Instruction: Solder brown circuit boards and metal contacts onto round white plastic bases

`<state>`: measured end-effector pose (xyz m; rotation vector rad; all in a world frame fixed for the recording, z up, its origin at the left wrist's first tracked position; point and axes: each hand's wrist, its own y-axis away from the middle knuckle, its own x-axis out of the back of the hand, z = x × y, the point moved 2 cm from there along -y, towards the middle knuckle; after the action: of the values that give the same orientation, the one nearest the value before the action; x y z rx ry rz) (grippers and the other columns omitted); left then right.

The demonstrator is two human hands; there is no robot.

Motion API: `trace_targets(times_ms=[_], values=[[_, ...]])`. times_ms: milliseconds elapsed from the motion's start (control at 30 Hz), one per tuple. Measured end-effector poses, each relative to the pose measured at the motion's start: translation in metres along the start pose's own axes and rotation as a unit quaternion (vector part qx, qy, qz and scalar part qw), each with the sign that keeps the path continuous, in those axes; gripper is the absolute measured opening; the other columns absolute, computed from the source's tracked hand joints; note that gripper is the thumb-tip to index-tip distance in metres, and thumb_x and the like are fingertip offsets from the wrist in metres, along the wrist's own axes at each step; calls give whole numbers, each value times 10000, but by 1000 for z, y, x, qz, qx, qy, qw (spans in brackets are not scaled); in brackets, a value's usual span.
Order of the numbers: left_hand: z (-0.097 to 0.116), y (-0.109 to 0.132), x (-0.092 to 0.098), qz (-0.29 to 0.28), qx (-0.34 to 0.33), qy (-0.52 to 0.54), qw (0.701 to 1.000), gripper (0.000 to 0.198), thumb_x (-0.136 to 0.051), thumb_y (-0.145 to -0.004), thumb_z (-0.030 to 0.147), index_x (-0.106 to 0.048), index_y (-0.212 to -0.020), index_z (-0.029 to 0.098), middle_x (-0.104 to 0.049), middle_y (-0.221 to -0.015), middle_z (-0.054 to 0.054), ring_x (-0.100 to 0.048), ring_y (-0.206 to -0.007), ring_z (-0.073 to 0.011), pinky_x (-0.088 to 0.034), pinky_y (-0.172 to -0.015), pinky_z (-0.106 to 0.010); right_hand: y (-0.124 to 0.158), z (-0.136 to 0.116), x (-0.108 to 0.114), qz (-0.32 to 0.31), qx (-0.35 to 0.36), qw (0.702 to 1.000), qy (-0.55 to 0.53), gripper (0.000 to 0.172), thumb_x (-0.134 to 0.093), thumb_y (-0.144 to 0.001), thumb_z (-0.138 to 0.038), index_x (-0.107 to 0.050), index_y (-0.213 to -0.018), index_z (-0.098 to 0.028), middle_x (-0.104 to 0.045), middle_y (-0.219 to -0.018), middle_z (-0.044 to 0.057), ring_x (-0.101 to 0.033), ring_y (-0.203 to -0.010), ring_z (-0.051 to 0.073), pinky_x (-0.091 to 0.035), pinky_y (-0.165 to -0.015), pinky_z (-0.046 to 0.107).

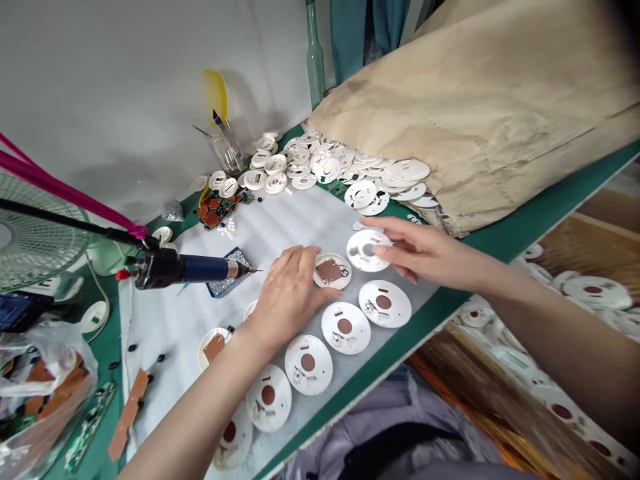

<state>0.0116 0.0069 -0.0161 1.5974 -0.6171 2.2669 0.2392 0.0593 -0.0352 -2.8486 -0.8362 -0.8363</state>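
Note:
My right hand (415,247) pinches a thin white plastic disc (369,252) with cut-out holes, tilted a little above the work surface. Just left of it lies a round white housing (341,279) with a brown circuit board inside. My left hand (287,293) curves round that housing's left side, thumb at the near rim and fingers at the far rim. Below both hands runs a row of white discs, among them one at the right end (400,303) and one in the middle (309,383), with brown centres. Another housing with a board (204,352) sits partly behind my left forearm.
A blue electric screwdriver (205,269) hangs on the left, its bit near a small tray of screws (220,288). White discs (327,167) are heaped at the back beside a large brown sack (480,100). Circuit boards (213,208), a bag of parts (45,393) and a fan (40,227) stand leftward.

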Motion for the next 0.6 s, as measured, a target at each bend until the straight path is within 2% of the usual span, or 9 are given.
trace_targets(times_ms=[100, 167, 233, 300, 333, 400, 467, 533, 600], values=[[-7, -4, -8, -22, 18, 12, 1000, 639, -756, -852, 438, -414, -1319, 166, -657, -1225, -158, -604, -1193, -328, -508, -973, -513, -15, -8, -18, -36, 26, 999, 23, 582, -465, -914, -574, -474, -1303, -141, -603, -798, 13, -503, -589, 46, -372, -551, 150], [-8, -5, -14, -17, 14, 24, 999, 690, -772, -848, 383, -372, -1362, 152, -646, -1264, -163, -601, -1201, -311, -502, -982, -490, -26, -14, -24, -68, 51, 995, 52, 471, -480, -916, -511, -553, -1212, -152, -591, -752, 2, -481, -615, 42, -346, -591, 145], [-6, -5, -16, -5, 4, 22, 1000, 758, -788, -835, 376, -341, -1391, 121, -642, -1277, -169, -588, -1216, -305, -495, -990, -471, -33, -17, -23, -96, 72, 990, 78, 428, -473, -921, -482, -599, -1179, -166, -573, -717, -5, -458, -613, 43, -332, -606, 147], [-1, -3, -13, 21, -2, -14, 1000, 777, -795, -822, 403, -361, -1388, 96, -632, -1282, -182, -573, -1220, -321, -494, -978, -463, -37, -15, -17, -109, 87, 985, 100, 408, -472, -921, -471, -632, -1150, -174, -594, -772, 5, -474, -641, 44, -346, -625, 149], [3, -2, -11, 35, -9, -46, 998, 728, -778, -839, 401, -391, -1377, 100, -624, -1287, -184, -567, -1218, -328, -494, -967, -458, -38, -13, -14, -105, 95, 983, 115, 401, -479, -919, -467, -650, -1134, -176, -607, -837, 18, -486, -670, 44, -359, -642, 152], [12, 1, -7, 43, -45, -118, 991, 453, -692, -918, 320, -505, -1285, 130, -644, -1247, -157, -577, -1184, -320, -503, -925, -436, -38, -9, -10, -84, 111, 979, 149, 400, -516, -904, -473, -681, -1136, -191, -598, -1012, 51, -503, -741, 48, -391, -700, 165], [22, 3, -7, 13, -86, -166, 982, 172, -578, -972, 165, -598, -1141, 143, -687, -1149, -115, -614, -1095, -285, -518, -869, -400, -32, -6, -10, -53, 126, 973, 187, 414, -522, -908, -466, -682, -1201, -222, -547, -1134, 74, -508, -814, 60, -410, -765, 182], [28, 3, -9, -24, -98, -173, 980, 152, -524, -960, 60, -635, -1039, 128, -710, -1080, -99, -640, -1009, -261, -532, -834, -380, -23, -7, -12, -23, 128, 965, 227, 392, -458, -937, -374, -675, -1233, -235, -516, -1166, 82, -477, -781, 55, -382, -731, 183], [30, 0, -11, -41, -79, -147, 985, 152, -527, -953, 48, -651, -1011, 114, -717, -1047, -101, -652, -951, -256, -545, -820, -387, -12, -12, -17, -6, 118, 957, 266, 370, -405, -921, -227, -719, -1117, -220, -528, -1105, 69, -380, -661, 30, -277, -620, 176]])
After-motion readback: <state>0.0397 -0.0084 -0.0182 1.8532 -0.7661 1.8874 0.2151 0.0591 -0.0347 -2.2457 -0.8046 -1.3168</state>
